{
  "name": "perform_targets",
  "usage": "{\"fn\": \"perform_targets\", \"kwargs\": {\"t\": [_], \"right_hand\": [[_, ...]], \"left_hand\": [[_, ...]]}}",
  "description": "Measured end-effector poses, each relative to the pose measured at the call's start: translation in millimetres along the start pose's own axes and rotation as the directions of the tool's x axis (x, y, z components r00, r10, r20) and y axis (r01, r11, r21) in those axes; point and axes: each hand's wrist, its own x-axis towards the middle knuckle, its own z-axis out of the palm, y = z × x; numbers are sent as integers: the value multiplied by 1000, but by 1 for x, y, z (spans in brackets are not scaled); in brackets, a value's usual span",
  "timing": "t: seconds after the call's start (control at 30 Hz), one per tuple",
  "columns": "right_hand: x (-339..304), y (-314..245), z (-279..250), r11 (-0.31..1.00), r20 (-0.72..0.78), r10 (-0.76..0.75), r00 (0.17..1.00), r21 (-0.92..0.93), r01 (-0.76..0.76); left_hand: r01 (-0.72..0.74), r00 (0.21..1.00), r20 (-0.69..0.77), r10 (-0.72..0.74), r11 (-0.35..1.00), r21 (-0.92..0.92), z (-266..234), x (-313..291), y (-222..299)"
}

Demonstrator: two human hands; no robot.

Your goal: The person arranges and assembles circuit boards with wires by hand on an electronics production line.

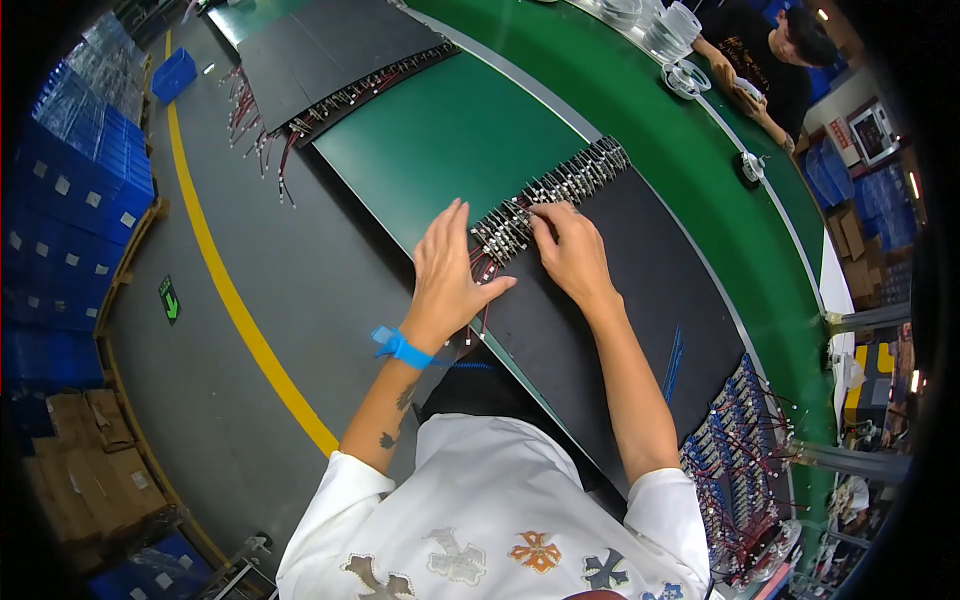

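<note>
A long row of small, closely packed circuit boards [565, 180] with red and black wires lies across the bench, along the edge of a black mat [640, 270]. My left hand [445, 280] is at the row's near left end, fingers stretched and thumb spread, beside the hanging wires [486, 275]. It wears a blue wrist strap [403, 349] with a coiled cord. My right hand [573, 252] reaches over the mat to the row's middle, with thumb and index finger closed at the boards. Its fingertips partly cover what they pinch.
Another black mat [330, 50] with wired boards along its edge lies farther up the green bench [430, 140]. Blue strips [673, 365] and a wired board pile [735, 450] are at right. A person [765, 60] works across the green conveyor [720, 210]. Blue crates [70, 190] stand left.
</note>
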Motion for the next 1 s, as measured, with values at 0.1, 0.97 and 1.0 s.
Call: {"fn": "perform_targets", "kwargs": {"t": [0.1,0.97,1.0], "right_hand": [[-9,3,-5,998,-42,56,998,-19,-57],[-18,16,21,992,-176,129,976,23,-127],[-19,17,21,992,-203,129,971,22,-127]], "left_hand": [[-145,988,50,145,989,-17,9,8,-5],[84,990,123,-67,987,-136,48,68,-23],[75,993,95,-67,994,-85,48,68,-20]]}}
